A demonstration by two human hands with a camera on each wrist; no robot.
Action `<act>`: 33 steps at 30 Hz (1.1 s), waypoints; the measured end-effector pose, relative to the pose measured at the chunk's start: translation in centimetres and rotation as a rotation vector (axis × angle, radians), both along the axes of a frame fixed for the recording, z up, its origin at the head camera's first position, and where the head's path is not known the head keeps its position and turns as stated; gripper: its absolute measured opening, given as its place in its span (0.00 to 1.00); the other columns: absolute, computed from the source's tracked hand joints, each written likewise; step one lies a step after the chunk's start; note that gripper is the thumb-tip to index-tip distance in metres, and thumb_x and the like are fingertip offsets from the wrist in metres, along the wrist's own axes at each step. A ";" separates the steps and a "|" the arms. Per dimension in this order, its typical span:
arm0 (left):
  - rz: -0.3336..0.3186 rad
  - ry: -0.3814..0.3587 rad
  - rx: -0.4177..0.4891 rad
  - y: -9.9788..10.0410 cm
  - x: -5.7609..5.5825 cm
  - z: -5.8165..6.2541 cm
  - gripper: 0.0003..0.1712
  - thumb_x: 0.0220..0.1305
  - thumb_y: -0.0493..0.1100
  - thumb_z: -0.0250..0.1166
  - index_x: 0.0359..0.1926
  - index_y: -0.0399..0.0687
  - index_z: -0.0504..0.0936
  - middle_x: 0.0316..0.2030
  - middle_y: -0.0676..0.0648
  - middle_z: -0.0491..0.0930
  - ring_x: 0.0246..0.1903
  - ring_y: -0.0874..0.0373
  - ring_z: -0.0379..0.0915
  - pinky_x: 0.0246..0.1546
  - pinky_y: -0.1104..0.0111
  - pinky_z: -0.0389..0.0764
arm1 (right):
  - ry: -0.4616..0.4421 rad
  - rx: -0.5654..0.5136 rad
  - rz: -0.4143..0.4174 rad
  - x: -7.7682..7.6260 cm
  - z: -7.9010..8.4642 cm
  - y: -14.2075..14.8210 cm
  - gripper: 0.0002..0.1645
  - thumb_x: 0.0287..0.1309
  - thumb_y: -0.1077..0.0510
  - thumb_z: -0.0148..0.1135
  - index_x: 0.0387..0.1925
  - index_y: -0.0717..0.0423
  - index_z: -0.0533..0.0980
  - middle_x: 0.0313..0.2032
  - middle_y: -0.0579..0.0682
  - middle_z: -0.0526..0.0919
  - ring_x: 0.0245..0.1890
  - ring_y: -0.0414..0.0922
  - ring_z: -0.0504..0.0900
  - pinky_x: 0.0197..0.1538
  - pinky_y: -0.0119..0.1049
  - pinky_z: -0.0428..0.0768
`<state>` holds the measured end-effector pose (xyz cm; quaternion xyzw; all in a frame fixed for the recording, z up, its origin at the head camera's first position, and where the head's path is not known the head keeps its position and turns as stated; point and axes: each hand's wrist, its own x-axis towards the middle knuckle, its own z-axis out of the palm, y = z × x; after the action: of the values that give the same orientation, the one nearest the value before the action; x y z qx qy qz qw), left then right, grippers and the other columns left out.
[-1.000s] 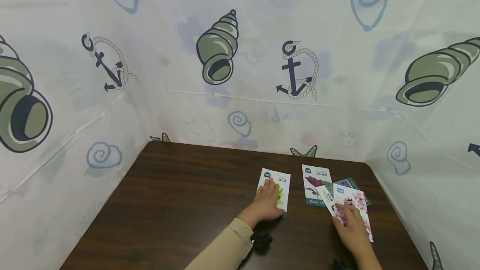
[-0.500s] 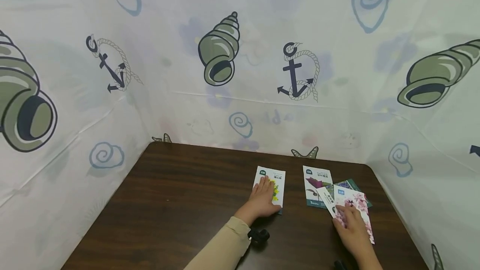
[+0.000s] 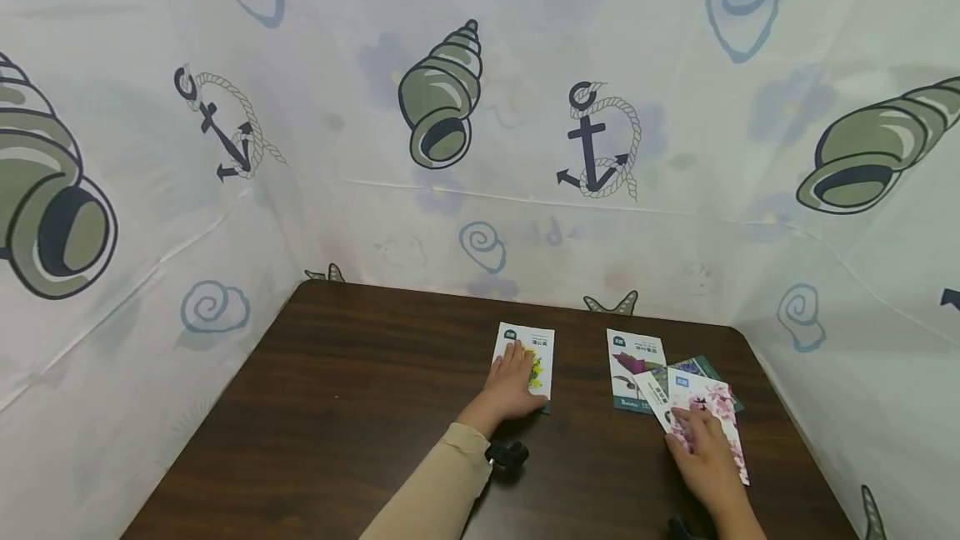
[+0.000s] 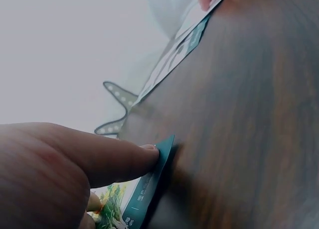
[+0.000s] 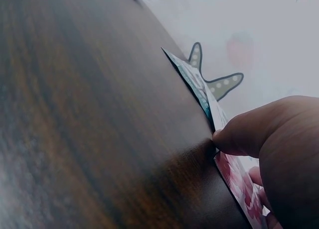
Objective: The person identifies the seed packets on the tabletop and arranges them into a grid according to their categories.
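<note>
The white rectangular paper packet with yellow flowers and a green foot band (image 3: 542,355) lies on the dark brown wood-grain table (image 3: 360,373), right of centre in the lower half of the head frame. Its long axis runs nearly up the frame, the top leaning slightly right; its titled end points to the far table edge, its green band toward me. My left hand (image 3: 510,390) lies across it, fingers straight, thumb touching the band. I take the step in hand as placing this packet apart from the others; the next move seems to call for squaring it, then lifting my fingers without dragging it.

Farther right lies a white packet with a purple flower (image 3: 628,357), overlapped by a tilted, mostly covered white packet (image 3: 651,394). At lower right, my right hand (image 3: 705,457) has its fingers on a white packet with pink blossoms (image 3: 708,390); whether the thumb pinches or merely rests, I cannot tell. A green-and-blue packet (image 3: 699,367) shows behind.
</note>
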<state>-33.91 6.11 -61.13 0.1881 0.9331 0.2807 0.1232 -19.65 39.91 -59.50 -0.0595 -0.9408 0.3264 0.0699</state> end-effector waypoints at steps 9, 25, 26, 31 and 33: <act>0.048 0.008 0.023 -1.0 0.3 1.4 0.58 0.71 0.58 0.71 0.88 0.38 0.52 0.89 0.36 0.37 0.90 0.42 0.30 0.89 0.46 0.38 | 0.024 -0.006 0.005 0.0 0.1 0.0 0.28 0.72 0.60 0.68 0.69 0.64 0.76 0.76 0.77 0.62 0.77 0.80 0.58 0.72 0.79 0.64; 0.071 -0.023 0.013 -4.4 -1.7 0.6 0.60 0.72 0.62 0.69 0.89 0.43 0.47 0.89 0.40 0.30 0.89 0.44 0.23 0.89 0.46 0.33 | 0.096 0.009 -0.004 0.2 -0.6 -0.2 0.26 0.70 0.63 0.69 0.66 0.65 0.78 0.72 0.77 0.66 0.72 0.76 0.67 0.67 0.72 0.70; 0.073 -0.026 0.009 -4.6 -1.8 0.6 0.60 0.73 0.62 0.69 0.89 0.43 0.46 0.89 0.41 0.30 0.89 0.45 0.22 0.89 0.46 0.32 | 0.113 0.011 -0.004 0.2 -0.7 -0.2 0.25 0.69 0.63 0.70 0.65 0.65 0.79 0.72 0.77 0.67 0.71 0.76 0.68 0.65 0.72 0.71; 0.096 -0.021 0.022 -5.5 -2.3 0.4 0.60 0.73 0.62 0.69 0.89 0.43 0.46 0.89 0.40 0.30 0.89 0.44 0.23 0.89 0.46 0.32 | 0.122 0.016 -0.003 0.1 -0.6 0.0 0.25 0.69 0.63 0.70 0.65 0.65 0.79 0.72 0.77 0.67 0.71 0.77 0.68 0.65 0.72 0.71; 0.113 -0.015 0.034 -5.9 -2.5 0.4 0.60 0.72 0.61 0.70 0.89 0.42 0.48 0.89 0.39 0.31 0.90 0.43 0.24 0.89 0.45 0.33 | 0.084 0.009 -0.001 0.0 -0.4 0.0 0.26 0.70 0.62 0.69 0.66 0.64 0.78 0.74 0.77 0.64 0.73 0.77 0.65 0.68 0.74 0.69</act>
<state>-36.43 0.22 -60.72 0.1353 0.9363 0.3045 0.1109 -19.62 39.91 -59.91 -0.0459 -0.9385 0.3242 0.1100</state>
